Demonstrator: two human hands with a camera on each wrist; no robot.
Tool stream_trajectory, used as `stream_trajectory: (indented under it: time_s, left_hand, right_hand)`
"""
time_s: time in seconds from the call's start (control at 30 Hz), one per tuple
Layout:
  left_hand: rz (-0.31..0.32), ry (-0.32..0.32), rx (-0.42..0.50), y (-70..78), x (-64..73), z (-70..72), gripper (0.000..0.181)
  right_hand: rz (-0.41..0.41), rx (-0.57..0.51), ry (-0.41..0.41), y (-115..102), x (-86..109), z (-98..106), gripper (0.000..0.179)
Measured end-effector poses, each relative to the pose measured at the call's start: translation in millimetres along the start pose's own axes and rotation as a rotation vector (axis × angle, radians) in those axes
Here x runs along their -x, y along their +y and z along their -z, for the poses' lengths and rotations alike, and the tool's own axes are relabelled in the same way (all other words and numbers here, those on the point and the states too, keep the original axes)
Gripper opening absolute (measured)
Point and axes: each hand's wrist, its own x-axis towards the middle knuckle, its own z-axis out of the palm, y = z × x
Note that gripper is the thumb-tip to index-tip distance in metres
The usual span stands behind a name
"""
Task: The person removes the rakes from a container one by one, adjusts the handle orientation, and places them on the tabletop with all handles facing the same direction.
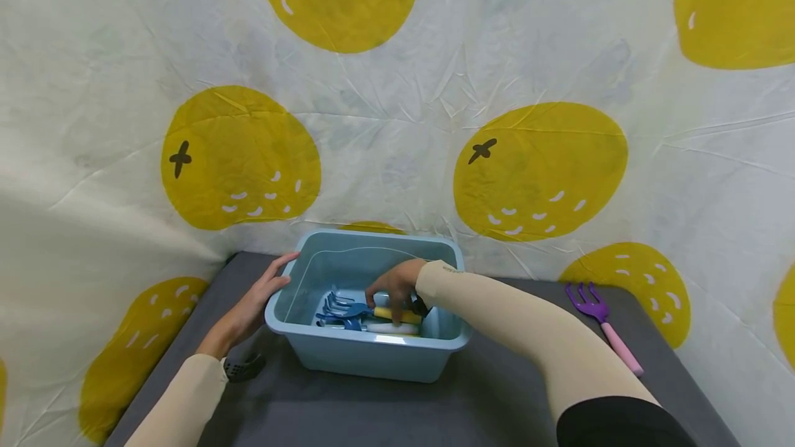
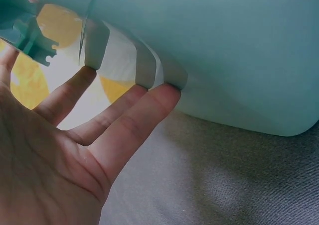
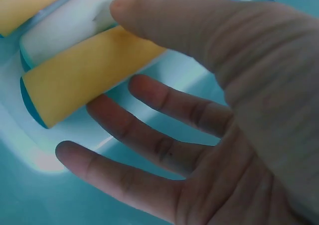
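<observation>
Spread wide, the left hand [image 1: 257, 302] is touching the blue tub [image 1: 373, 359] and the right hand [image 1: 397, 285] a yellow tool handle [image 3: 89, 75], likely light, stiff and best held mid-way.

1. Bin [image 1: 373, 339]: pale blue, rectangular, open-topped, upright at lower centre of head view. Left hand [image 1: 257, 297] touches its left side, fingers extended.
2. Tools: lying in bin. Blue pronged heads [image 1: 338, 304] point left in head view; handles run right.
3. Yellow handle [image 3: 84, 75]: blue end cap, lying diagonally, upper left of right-wrist view. Right hand [image 3: 199, 135] over it, thumb above, fingers alongside; firmness of contact unclear.
4. White handle [image 3: 62, 31]: roughly parallel, just beside it.
5. Second yellow handle [image 3: 30, 6]: upper-left corner, partly out of frame.
</observation>
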Motion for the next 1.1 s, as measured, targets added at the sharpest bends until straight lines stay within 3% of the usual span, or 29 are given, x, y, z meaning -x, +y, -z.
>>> stream_trajectory:
  time_s: [0.13,0.33,0.63,0.87,1.1]
  left_hand:
    - [-0.005,0.001,-0.001,2.3,0.3,-1.9,0.06]
    - [-0.007,0.0,-0.013,2.8,-1.3,-3.3,0.06]
    - [-0.003,0.005,-0.02,3.1,-2.5,-4.0,0.06]
    - [-0.009,-0.006,-0.001,3.2,-1.9,-1.3,0.06]
    - [0.01,-0.025,0.03,0.0,-1.5,3.1,0.06]
  right_hand:
    - [0.036,-0.009,-0.001,0.2,-2.1,-2.3,0.053]
    - [0.01,-0.02,0.045,1.3,0.7,-4.5,0.049]
    - [0.035,0.067,0.107,3.8,3.1,-2.8,0.045]
    - [0.028,0.165,0.174,-2.5,24.1,12.9,0.044]
    - [0.04,0.05,0.227,-11.0,57.6,41.6,0.051]
